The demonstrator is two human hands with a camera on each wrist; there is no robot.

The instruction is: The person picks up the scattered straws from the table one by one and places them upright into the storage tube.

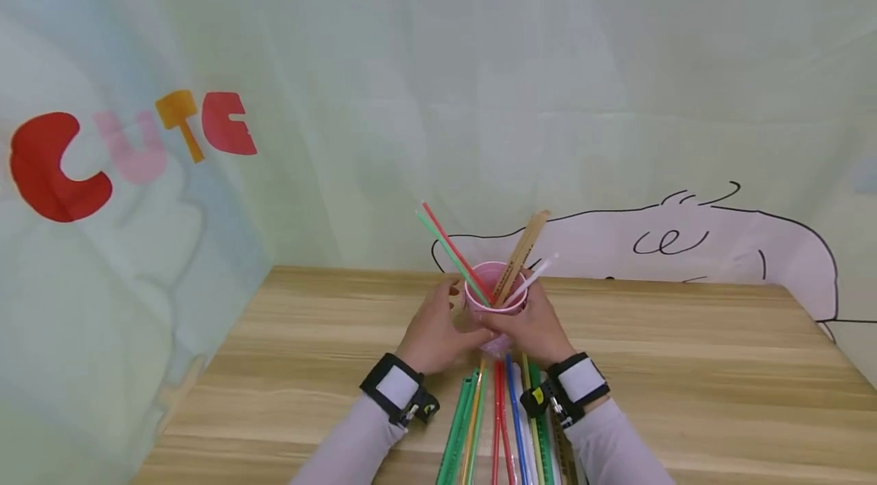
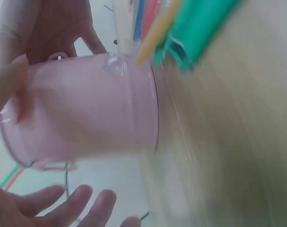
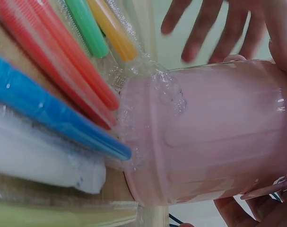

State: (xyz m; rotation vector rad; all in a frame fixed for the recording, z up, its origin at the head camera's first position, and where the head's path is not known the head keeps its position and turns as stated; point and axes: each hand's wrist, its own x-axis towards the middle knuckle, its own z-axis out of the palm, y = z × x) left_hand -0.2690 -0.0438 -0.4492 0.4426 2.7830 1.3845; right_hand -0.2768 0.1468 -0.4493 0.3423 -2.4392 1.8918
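Note:
A small pink bucket [image 1: 496, 308] stands upright near the middle of the table, its lower part sharp in the right wrist view. In it lean a red stick [image 1: 438, 224], a green stick [image 1: 433, 229], brown flat sticks with dark marks [image 1: 524, 253] and a white stick [image 1: 544, 264]. My right hand [image 1: 530, 325] holds the bucket, thumb across the front and fingers round the far side. At the left side is my left hand [image 1: 438, 333], its thumb at the bucket; its other fingers [image 2: 82, 203] are spread and apart from the wall in the left wrist view.
Between my forearms lie long sticks in clear wrapping: green ones [image 1: 457, 424], red ones [image 1: 498, 409], a blue one [image 1: 517, 413], plus orange, white, yellow and brown. Their ends reach the bucket's foot. Behind the wooden table [image 1: 329, 333] hangs a printed cloth [image 1: 438, 89].

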